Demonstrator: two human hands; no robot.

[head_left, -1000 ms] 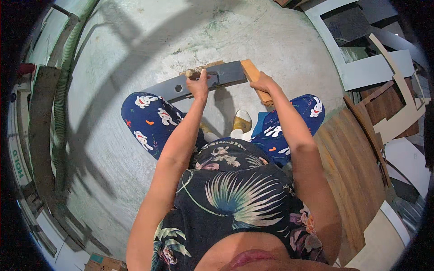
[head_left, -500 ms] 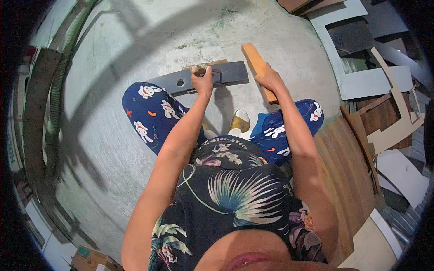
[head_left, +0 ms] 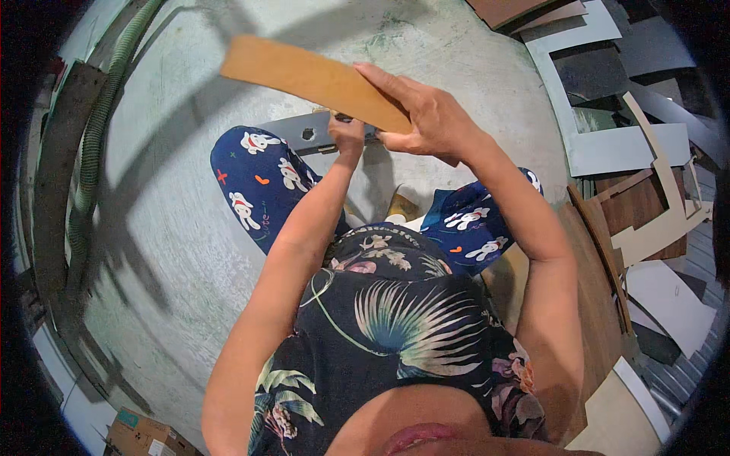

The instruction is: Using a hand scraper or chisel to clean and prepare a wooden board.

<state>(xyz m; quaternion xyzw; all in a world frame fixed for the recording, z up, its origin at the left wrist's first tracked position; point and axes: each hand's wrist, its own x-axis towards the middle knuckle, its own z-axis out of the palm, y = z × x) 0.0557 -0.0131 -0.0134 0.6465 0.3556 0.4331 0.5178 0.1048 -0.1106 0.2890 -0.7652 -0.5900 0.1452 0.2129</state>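
Observation:
My right hand (head_left: 433,118) is closed around one end of a flat orange-brown wooden block (head_left: 304,76). The block is raised, slanting up to the left above my left hand (head_left: 347,135). Below it on the floor lies a long dark grey board (head_left: 283,128) with a rough hole (head_left: 308,134) near its left part. My left hand is closed at the board, right of that hole, its fingers around a short upright tool. The wooden block hides much of that tool and the board's right part, so its kind is unclear.
My knees in blue patterned trousers (head_left: 281,178) flank the board on the concrete floor (head_left: 175,190). Cut panels and offcuts (head_left: 631,148) pile up on the right. A ribbed green hose (head_left: 95,137) runs along the left, and a cardboard box (head_left: 148,435) stands at lower left.
My right hand has lifted the wooden block off to the left, from beside the board to above it. My left hand stays at the board.

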